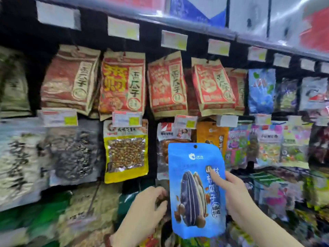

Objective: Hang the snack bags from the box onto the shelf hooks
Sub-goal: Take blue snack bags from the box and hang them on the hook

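right hand [236,196] pinched blue bag [195,189] at its right edge, upright, near, before the lower racks | left hand [147,209] curled just left of it, grasp unclear | step: carrying to hook | next: likely thread hole [195,146] onto a free hook

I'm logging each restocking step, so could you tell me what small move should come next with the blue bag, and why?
Probably lift the blue snack bag up towards a hook. The right hand grips its edge, its hang hole is free at the top, and it hangs on nothing yet. The left hand reaches behind it.
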`<state>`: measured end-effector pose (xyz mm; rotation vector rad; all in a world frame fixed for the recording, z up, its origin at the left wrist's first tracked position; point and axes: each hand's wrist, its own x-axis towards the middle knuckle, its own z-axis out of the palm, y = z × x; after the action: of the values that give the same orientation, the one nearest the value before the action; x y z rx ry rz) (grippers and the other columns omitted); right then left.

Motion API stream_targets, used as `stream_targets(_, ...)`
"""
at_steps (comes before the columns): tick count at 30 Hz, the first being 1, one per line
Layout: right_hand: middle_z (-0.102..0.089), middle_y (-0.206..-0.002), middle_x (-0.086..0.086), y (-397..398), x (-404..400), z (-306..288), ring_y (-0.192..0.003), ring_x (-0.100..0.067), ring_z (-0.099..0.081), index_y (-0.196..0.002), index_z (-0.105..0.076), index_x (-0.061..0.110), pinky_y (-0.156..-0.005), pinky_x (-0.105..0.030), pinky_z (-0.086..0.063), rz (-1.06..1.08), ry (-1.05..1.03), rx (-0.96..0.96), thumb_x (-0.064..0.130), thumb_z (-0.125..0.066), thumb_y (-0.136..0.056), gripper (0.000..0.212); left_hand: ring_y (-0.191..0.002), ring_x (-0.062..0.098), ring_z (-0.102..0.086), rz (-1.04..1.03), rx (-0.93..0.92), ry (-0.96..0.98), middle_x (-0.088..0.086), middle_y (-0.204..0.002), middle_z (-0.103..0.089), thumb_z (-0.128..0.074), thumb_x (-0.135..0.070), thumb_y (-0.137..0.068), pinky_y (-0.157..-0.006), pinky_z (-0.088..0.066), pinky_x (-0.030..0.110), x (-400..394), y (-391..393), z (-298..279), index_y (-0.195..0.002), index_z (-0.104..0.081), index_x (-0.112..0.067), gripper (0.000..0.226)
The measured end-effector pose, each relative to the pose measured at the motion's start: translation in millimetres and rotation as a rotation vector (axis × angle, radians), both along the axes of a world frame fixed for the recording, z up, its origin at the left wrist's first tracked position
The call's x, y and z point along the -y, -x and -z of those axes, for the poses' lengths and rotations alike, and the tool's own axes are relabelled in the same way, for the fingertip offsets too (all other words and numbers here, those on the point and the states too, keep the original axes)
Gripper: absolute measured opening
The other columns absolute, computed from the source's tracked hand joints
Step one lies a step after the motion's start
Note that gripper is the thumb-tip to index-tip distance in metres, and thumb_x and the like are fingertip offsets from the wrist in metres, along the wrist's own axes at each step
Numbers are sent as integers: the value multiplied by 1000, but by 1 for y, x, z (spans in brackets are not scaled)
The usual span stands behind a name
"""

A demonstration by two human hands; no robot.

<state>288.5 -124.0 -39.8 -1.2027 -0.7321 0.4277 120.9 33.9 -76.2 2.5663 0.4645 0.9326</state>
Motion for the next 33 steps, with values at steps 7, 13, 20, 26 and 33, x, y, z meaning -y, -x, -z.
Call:
stream_targets(7,-78,-89,-6,30,-47,-48,-75,-19,-75,-100,-70,8,-61,-29,-55,-252,-62,38,18,-58,-91,18,-91,6,-54,-184,51,-168,-8,-97,-60,-49,-30,-88,-78,-42,22,-23,46,-59,-102,-58,-27,17)
stream_targets(13,-76,-93,-14,74,-83,-71,-79,-33,-74,-102,-71,5,-70,-40,-56,-351,-70,15,18,-61,-88,21,-78,8,-50,-320,54,-240,-4,-83,-54,-49,-29,-88,-68,-39,21,-38,103,-93,-92,-57,-19,13)
stream_targets(20,-77,-94,-10,151,-128,-90,-79,-28,-74,-102,-72,9,-70,-39,-55,-400,-91,89,21,-61,-88,21,-85,12,-54,-411,122,-326,-5,-86,-60,-50,-28,-88,-69,-41,18,-71,189,-120,-97,-61,-16,19)
stream_targets(26,-76,-92,-14,235,-169,-109,-75,-33,-72,-99,-71,8,-70,-44,-57,-378,-163,95,22,-63,-84,23,-92,9,-58,-370,170,-370,-4,-99,-66,-54,-21,-89,-73,-42,15,-116,274,-155,-108,-64,-19,21)
stream_targets(33,-76,-95,-13,302,-212,-144,-78,-31,-73,-102,-72,9,-73,-43,-57,-316,-250,117,22,-61,-87,22,-85,10,-61,-367,225,-460,-3,-91,-67,-57,-16,-86,-76,-45,22,-176,346,-237,-97,-66,-18,15)
